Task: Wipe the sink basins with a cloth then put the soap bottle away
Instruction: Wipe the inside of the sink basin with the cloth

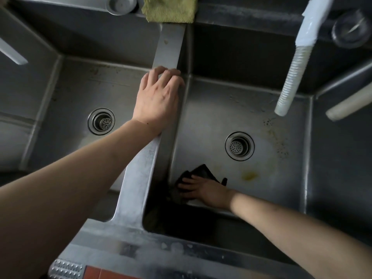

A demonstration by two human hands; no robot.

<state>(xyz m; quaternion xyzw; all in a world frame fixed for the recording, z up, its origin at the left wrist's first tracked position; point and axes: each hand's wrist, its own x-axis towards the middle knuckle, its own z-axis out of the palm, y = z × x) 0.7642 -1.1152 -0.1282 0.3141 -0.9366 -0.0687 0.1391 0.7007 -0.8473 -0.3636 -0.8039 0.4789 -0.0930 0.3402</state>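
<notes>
The left basin (76, 93) is dull brushed steel with square walls, faint streaks near its far edge and a round perforated strainer (101, 121) at the middle of its floor. The left hand (158, 99) lies palm down on the flat steel divider (169, 51) between the basins, fingers curled loosely over its far stretch; it holds nothing and only braces.

At the near-left corner of the right basin (261, 178), the right hand (203, 190) presses flat on a dark cloth (198, 174), fingers spread over it rather than clenched, pinning it to the floor. The cloth looks soft, limp and light, probably damp, so it should bunch and slide easily; a flat palm over its middle seems the surest hold, since its loose corners would flop. Yellowish stains (249, 175) and dark specks lie toward the near and right edges, beside the second strainer (239, 146).

A ribbed white hose (291, 77) hangs over the far-right corner. A yellow-green woven rag (171, 10) sits on the far rim.

No soap bottle can be made out, so that step is judged still to come.
</notes>
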